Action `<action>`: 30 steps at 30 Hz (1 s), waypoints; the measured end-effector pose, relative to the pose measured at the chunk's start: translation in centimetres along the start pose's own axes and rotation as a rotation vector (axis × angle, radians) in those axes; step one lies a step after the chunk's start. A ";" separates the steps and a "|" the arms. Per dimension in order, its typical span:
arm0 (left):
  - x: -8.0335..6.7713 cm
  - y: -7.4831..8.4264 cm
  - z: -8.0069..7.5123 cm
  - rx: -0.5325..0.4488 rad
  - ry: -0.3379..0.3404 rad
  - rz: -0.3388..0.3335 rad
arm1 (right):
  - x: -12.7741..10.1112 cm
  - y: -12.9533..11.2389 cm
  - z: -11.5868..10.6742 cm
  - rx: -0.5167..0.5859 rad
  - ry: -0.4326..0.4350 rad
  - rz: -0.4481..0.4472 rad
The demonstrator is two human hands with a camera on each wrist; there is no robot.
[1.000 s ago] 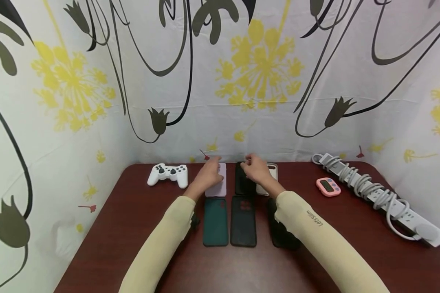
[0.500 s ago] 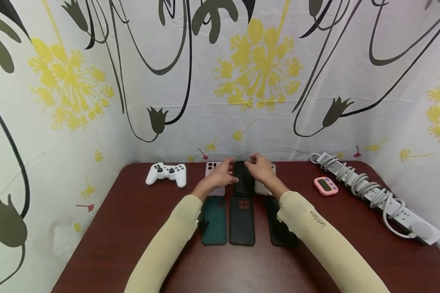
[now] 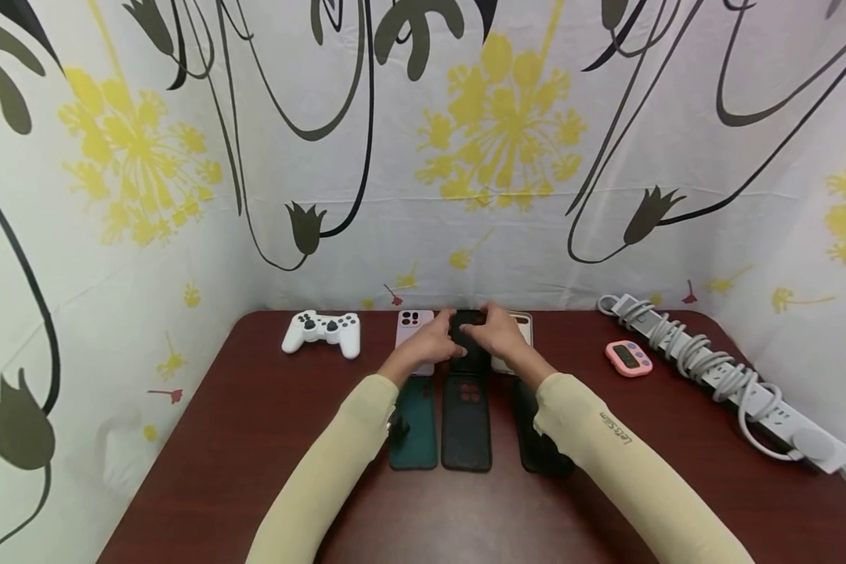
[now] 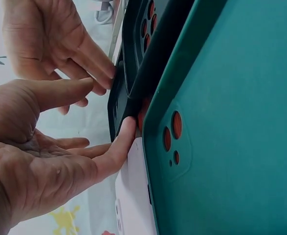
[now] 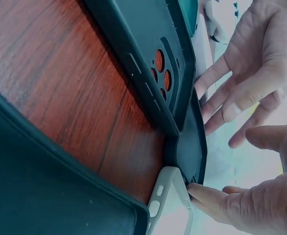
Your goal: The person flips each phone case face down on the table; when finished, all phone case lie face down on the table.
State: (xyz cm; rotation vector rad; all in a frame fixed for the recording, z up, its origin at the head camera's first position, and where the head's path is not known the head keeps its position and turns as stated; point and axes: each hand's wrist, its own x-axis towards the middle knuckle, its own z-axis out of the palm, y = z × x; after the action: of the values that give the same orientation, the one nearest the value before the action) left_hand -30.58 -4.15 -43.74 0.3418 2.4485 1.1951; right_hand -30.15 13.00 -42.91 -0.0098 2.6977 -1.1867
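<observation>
A black phone case (image 3: 468, 363) lies in the back row, between my two hands. My left hand (image 3: 432, 342) reaches over the lilac phone case (image 3: 414, 319), its extended fingers at the black case's left edge. From the other side, my right hand (image 3: 499, 334) has its fingertips at the right edge, close to a cream phone case (image 3: 523, 323). In the right wrist view the black case (image 5: 191, 147) has a raised rim, with relaxed fingers of both hands along it. Nearer the front lie a green phone case (image 3: 414, 439) and a dark one with camera holes (image 3: 467, 431).
Another black phone case (image 3: 539, 446) lies front right, partly under the right sleeve. A white game controller (image 3: 322, 333) stands back left. To the right are a pink timer (image 3: 628, 358) and a power strip (image 3: 719, 372) wrapped in grey cable. A patterned cloth (image 3: 395, 196) hangs behind the table.
My left hand has moved right, from over the lilac case to the black case's left edge. My right hand stays near that case's right side, its fingers shifting slightly.
</observation>
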 end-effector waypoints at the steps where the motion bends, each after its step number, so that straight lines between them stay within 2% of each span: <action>1: 0.1 0.1 0.1 0.006 0.005 -0.004 | 0.0 0.0 0.0 0.003 -0.005 0.002; 6: 0.1 0.5 0.3 0.036 0.032 -0.038 | 0.3 0.1 -0.1 0.019 -0.035 0.008; 11: 0.2 1.0 0.4 0.043 0.025 -0.039 | 0.3 0.1 -0.4 0.017 -0.066 0.013; 19: 0.4 0.2 0.2 -0.046 0.075 -0.020 | 0.5 0.0 -0.8 0.058 -0.086 0.040; 23: 0.3 -0.3 -0.1 -0.090 0.069 -0.015 | 0.7 0.1 -0.8 0.092 -0.104 0.051; 26: 0.3 -0.4 -0.1 -0.101 0.060 -0.007 | 0.8 0.2 -0.9 0.146 -0.115 0.066; 30: 0.2 -0.5 0.1 -0.090 0.063 -0.005 | 1.0 0.5 -1.1 0.280 -0.130 0.100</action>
State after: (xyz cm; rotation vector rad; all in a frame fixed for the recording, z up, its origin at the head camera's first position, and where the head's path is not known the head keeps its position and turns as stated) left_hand -30.78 -4.28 -44.22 0.2764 2.4372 1.3286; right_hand -31.29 14.07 -42.66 0.0847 2.3716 -1.4663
